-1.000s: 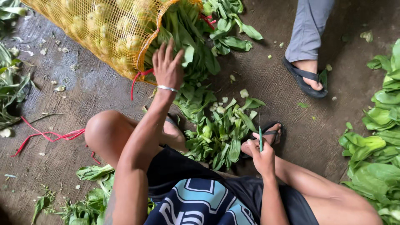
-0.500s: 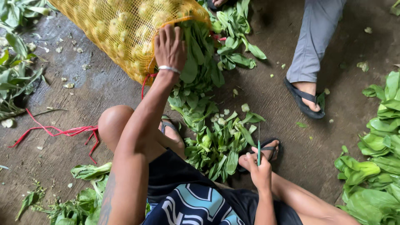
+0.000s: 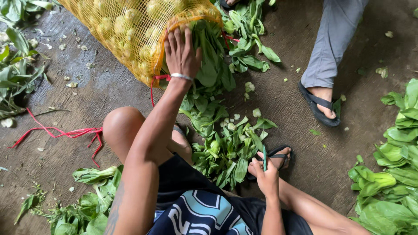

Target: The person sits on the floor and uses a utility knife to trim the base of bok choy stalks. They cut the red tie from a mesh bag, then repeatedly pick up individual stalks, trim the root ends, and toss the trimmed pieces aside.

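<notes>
The left hand (image 3: 180,52) reaches into the mouth of the yellow mesh sack (image 3: 126,30), fingers spread flat over the leafy greens (image 3: 209,65) spilling from it, pressing on them rather than pinching any single stalk; the right hand (image 3: 265,176) is curled tight around a thin green-handled knife (image 3: 264,156), blade pointing up past the knuckles. Judging by how things lie, the work is partway along; a heap of cut leaves (image 3: 230,148) sits between the two hands, just beyond the right fingertips, while the sack behind the left fingers looks largely full; most of it seems left. The greens under the left palm are broad, dark, glossy, with pale stems, loosely bundled. Farther out, beyond the right fingers, stands another person's sandalled foot (image 3: 320,102).
</notes>
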